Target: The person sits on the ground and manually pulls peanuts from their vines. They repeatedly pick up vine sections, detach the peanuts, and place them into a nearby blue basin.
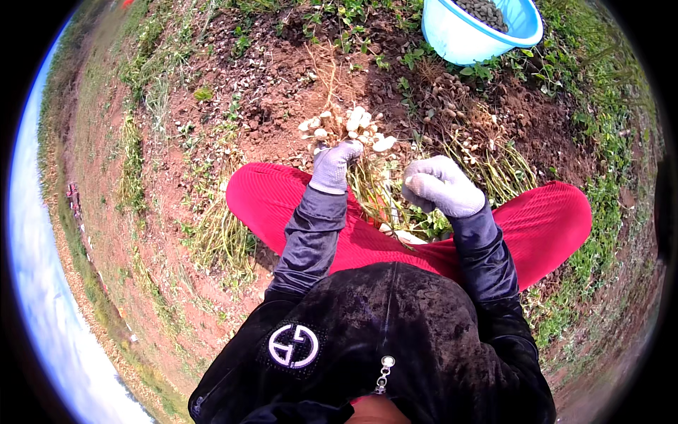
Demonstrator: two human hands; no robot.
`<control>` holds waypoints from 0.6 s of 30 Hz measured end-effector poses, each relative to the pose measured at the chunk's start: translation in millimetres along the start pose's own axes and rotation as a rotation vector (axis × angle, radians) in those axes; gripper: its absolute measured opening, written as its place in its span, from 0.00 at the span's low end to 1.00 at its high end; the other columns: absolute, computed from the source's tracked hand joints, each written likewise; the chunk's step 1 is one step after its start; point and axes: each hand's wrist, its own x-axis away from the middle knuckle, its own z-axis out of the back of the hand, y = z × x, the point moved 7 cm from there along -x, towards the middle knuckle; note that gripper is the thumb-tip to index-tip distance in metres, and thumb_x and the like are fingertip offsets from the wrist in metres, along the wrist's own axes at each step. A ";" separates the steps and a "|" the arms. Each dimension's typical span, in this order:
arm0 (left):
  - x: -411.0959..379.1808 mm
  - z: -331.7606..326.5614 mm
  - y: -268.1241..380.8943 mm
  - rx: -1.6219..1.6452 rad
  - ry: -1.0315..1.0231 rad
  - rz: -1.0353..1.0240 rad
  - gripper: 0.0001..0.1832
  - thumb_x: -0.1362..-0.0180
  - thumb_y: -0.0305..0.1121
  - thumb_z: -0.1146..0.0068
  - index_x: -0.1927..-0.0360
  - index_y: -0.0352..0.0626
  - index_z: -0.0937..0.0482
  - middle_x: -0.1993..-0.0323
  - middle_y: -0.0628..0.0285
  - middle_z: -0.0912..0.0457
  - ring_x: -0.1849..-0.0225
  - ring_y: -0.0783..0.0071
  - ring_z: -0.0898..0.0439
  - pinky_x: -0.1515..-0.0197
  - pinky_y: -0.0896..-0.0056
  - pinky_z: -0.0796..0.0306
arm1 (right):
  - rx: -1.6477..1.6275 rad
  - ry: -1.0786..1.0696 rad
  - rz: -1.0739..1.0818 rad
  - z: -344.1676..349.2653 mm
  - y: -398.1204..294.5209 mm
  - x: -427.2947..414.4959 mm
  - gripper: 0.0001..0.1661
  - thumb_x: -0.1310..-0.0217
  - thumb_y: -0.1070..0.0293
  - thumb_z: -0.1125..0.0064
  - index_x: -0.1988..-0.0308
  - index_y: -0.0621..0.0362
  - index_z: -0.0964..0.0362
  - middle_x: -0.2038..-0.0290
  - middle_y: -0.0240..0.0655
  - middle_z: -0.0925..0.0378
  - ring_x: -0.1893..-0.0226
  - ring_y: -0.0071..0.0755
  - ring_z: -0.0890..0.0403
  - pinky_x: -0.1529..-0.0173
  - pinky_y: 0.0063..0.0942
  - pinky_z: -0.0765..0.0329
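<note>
My left hand [335,165], in a pale grey knit glove, grips an uprooted peanut plant just below its pods. The cluster of pale peanut pods [354,126] stands above the fist, its thin roots pointing away from me, and its stems hang down towards my lap. My right hand [444,186], gloved alike, is held to the right of the plant with the fingers curled in; whether anything is inside them cannot be seen. Just beyond the right hand, more pulled peanut plants [492,159] lie on the soil with pods attached.
A light blue plastic basin [476,40] holding many peanuts stands at the top right. Loose pods lie on the reddish soil below it. A heap of peanut stems [220,233] lies beside my left knee. Green weeds grow along the right. My crossed legs in red trousers frame the near ground.
</note>
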 end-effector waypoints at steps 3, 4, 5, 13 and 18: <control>-1.2 2.1 5.2 -0.127 0.173 -0.040 0.09 0.52 0.23 0.47 0.64 0.35 0.24 0.69 0.65 0.20 0.71 0.78 0.22 0.64 0.77 0.27 | -0.384 0.043 0.133 29.6 -3.6 21.7 0.19 0.42 0.56 0.50 0.72 0.63 0.28 0.79 0.37 0.27 0.77 0.27 0.25 0.77 0.19 0.32; -0.8 0.0 0.7 -0.141 0.190 -0.020 0.12 0.52 0.22 0.46 0.62 0.36 0.24 0.67 0.64 0.20 0.69 0.78 0.21 0.63 0.77 0.27 | -0.433 0.218 0.073 33.7 -2.3 17.5 0.18 0.41 0.57 0.50 0.68 0.64 0.29 0.74 0.38 0.26 0.76 0.27 0.24 0.78 0.18 0.32; 0.0 -0.6 -2.7 -0.156 0.208 0.001 0.14 0.53 0.22 0.45 0.59 0.36 0.24 0.66 0.64 0.20 0.67 0.78 0.21 0.61 0.77 0.27 | -0.480 0.393 0.012 36.2 -0.9 11.6 0.18 0.40 0.58 0.51 0.63 0.64 0.31 0.70 0.38 0.25 0.75 0.27 0.24 0.79 0.17 0.32; 4.0 -49.9 11.9 -1.040 0.049 -0.338 0.18 0.48 0.31 0.43 0.53 0.40 0.26 0.58 0.63 0.21 0.56 0.72 0.23 0.53 0.71 0.30 | 0.577 0.591 -0.125 45.9 2.2 -44.6 0.22 0.50 0.49 0.39 0.73 0.61 0.27 0.78 0.40 0.23 0.75 0.31 0.21 0.69 0.27 0.26; -0.4 -40.7 1.3 -0.722 0.027 -0.223 0.19 0.52 0.36 0.39 0.56 0.44 0.24 0.61 0.65 0.20 0.59 0.73 0.22 0.56 0.70 0.29 | 0.888 0.480 0.160 30.8 -10.1 -58.8 0.13 0.49 0.59 0.43 0.71 0.58 0.29 0.77 0.42 0.25 0.76 0.44 0.21 0.69 0.33 0.25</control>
